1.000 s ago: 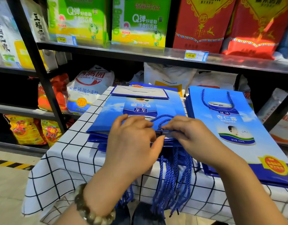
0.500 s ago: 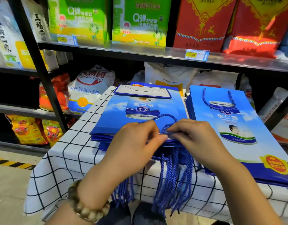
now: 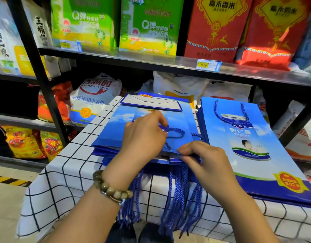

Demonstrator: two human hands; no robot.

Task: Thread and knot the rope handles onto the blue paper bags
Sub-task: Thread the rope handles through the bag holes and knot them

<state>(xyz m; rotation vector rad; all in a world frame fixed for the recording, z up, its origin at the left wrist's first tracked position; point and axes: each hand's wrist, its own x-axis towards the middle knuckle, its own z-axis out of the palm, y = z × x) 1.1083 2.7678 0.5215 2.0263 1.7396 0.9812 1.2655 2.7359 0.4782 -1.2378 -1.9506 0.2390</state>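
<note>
Head view is showing a black metal shelf rack (image 3: 46, 102) filling the background, with green, red and white food sacks standing on it. In front of it, a counter draped in a white cloth with a black grid (image 3: 67, 172) is carrying two piles. On the right, a pile of tall blue printed paper bags (image 3: 247, 137) is lying flat, and a fitted blue rope handle (image 3: 217, 110) is looping across the top one's upper face. In the middle, a second pile of flat blue paper bags (image 3: 116, 134) is lying just beside it. A bundle of loose blue twisted ropes (image 3: 179, 199) is hanging over the counter's near edge.

The left hand (image 3: 146, 137) is resting on the middle pile's top bag, with its curled fingers pinching a blue rope loop (image 3: 175, 134) lying on that bag's face. The right hand (image 3: 203, 158) is curling its fingers over the same bag's near edge, pinching it. A brown beaded bracelet (image 3: 112, 188) is sitting on the left wrist. A small yellow-and-white price tag (image 3: 208, 64) is hanging on the shelf edge.
</note>
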